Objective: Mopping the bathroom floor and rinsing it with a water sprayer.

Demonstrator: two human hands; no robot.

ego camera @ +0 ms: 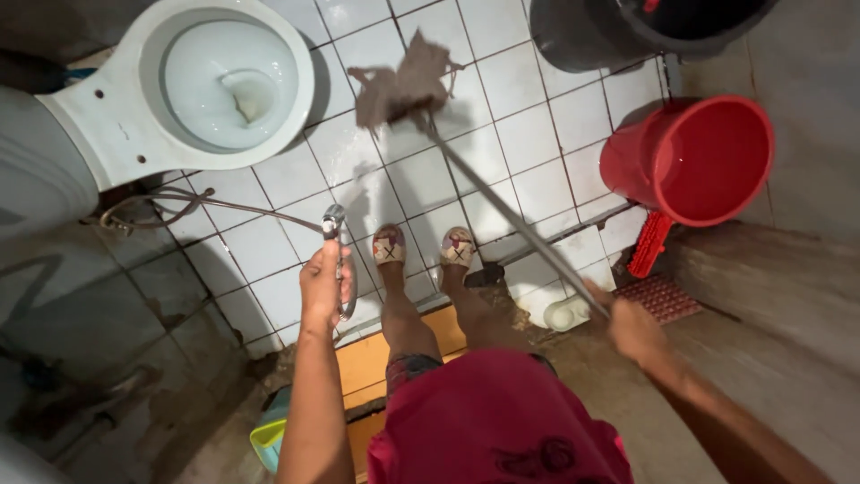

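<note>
Two hands busy, both closed on something. Left hand is wrapped around the metal spray nozzle, fingers fully curled. Right hand grips the near end of the mop handle; it is blurred, so the exact finger hold is hard to tell, but the fist looks closed.

Landmark: the toilet. The mop head, a brownish rag bundle, lies on the white tile floor just right of the toilet bowl. The spray nozzle sits below the bowl, nearer the person, above the sandalled feet. Its hose runs back towards the toilet base. A red bucket lies tipped on its side well to the right of the toilet, with a red brush below it. A dark bucket stands further right, at the top edge.

Progress, as a judgement: floor washing looks mid-way. Tiles near the toilet shine wet. The grout and the edge by the doorstep look grimy, so scrubbing and rinsing seem left.

Orientation: the mop's long axis runs diagonally, from the right hand up and left to the head, which points at the toilet side. The nozzle points up the frame, towards the tiles below the bowl; no water jet visible.
</note>
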